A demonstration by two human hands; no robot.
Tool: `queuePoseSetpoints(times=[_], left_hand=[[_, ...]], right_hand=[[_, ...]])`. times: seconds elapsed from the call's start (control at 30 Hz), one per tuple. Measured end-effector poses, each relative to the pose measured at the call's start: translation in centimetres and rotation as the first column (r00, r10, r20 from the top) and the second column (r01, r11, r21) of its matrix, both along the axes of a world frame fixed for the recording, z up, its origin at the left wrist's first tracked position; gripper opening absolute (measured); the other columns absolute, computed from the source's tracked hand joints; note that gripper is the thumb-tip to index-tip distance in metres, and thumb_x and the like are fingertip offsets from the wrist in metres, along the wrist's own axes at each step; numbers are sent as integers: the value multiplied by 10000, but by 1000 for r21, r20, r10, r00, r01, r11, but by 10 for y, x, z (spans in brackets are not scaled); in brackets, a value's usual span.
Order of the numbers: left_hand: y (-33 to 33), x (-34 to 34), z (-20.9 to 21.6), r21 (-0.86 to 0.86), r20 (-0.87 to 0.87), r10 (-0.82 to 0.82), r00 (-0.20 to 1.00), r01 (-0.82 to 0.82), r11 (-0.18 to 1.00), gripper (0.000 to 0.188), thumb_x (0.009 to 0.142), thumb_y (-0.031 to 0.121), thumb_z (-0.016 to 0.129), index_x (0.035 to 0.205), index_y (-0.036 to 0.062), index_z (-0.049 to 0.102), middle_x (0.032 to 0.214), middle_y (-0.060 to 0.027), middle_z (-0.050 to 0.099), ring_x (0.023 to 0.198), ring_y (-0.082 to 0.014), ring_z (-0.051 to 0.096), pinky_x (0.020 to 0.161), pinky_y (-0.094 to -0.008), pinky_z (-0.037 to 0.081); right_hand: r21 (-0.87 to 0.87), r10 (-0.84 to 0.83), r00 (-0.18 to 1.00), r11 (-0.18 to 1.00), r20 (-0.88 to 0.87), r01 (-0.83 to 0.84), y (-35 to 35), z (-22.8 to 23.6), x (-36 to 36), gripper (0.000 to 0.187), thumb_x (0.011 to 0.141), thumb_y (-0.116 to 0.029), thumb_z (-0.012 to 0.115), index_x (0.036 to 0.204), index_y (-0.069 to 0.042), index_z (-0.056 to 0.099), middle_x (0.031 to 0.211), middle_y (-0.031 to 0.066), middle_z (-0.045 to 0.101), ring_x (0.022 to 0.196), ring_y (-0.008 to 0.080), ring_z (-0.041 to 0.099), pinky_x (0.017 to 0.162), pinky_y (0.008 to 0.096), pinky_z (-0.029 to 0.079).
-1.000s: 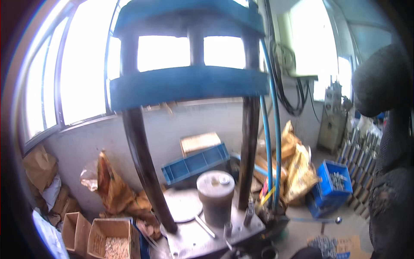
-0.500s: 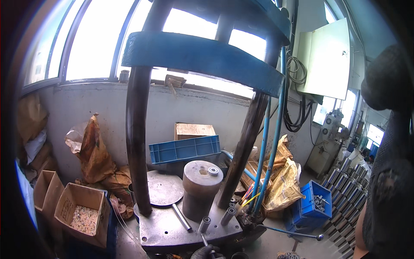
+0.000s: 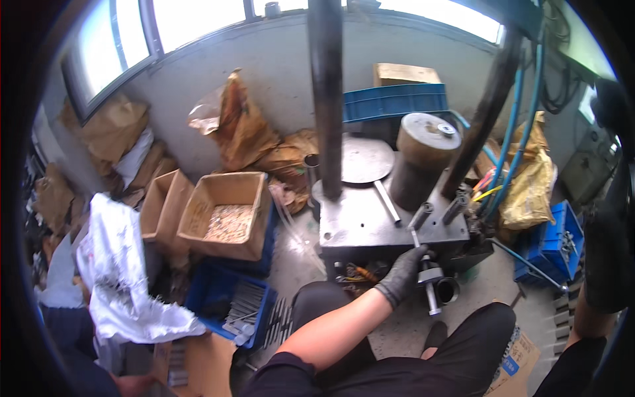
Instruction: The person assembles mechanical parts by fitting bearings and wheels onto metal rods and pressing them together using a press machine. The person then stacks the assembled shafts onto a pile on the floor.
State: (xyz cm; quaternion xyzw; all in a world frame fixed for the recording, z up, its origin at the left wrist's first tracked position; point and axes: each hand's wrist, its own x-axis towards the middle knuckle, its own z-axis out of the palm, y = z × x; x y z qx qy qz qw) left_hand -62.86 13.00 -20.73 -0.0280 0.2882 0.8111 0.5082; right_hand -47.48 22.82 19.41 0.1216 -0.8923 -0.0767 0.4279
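My left hand [image 3: 403, 274], in a grey glove, is closed round a slim metal rod [image 3: 432, 301] with a round collar on it. The rod's far end reaches the lower end of a small steel roller [image 3: 421, 216] lying tilted on the press base [image 3: 350, 231]. A second roller [image 3: 455, 209] is to its right. Behind them stands a thick steel cylinder [image 3: 423, 165] with a bearing [image 3: 446, 130] on top. At the right edge my right hand [image 3: 605, 264], dark-gloved, is raised close to the camera; its fingers are dark and blurred.
Two dark press columns [image 3: 325, 99] rise from the base. A thin tube [image 3: 387, 202] and a round plate [image 3: 366, 159] lie on it. To the left are a cardboard box [image 3: 188, 231] of small pieces and a blue crate [image 3: 198, 298] with metal rods. A blue bin [image 3: 552, 241] stands right.
The view has swung left and downward, so the press sits farther right and higher up. My left forearm and legs have come into view. The rod stays in my left hand.
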Motion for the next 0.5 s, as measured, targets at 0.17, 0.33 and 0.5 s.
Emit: queuePoseSetpoints(times=[0.17,0.33,0.5], left_hand=[[2,1,-17,23,67,69,995,-70,997,298,1018,365,639,1012,69,671,795,-65,675,691,-203,677,666,-363,599],[3,23,12,95,-68,123,990,-116,989,345,990,417,668,1120,99,639,853,-46,618,746,-173,629,701,-347,567],[-22,18,35,-52,-185,290,939,-304,951,352,957,417,713,1127,122,624,907,-27,607,794,-132,579,742,-316,535]], right_hand=[[-159,592,806,795,-7,-586,30,-148,-33,750,1017,-246,661,1616,-14,274,1591,246,371,1309,334,540,1073,446,465],[-579,382,910,783,161,-227,60,-294,-8,626,1042,-173,612,1588,-36,340,1529,221,478,1307,312,553,1107,423,441],[-970,660,738,-57,141,236,81,-416,-23,627,1044,-274,579,1575,-5,383,1492,130,519,1364,257,509,1145,384,411]])
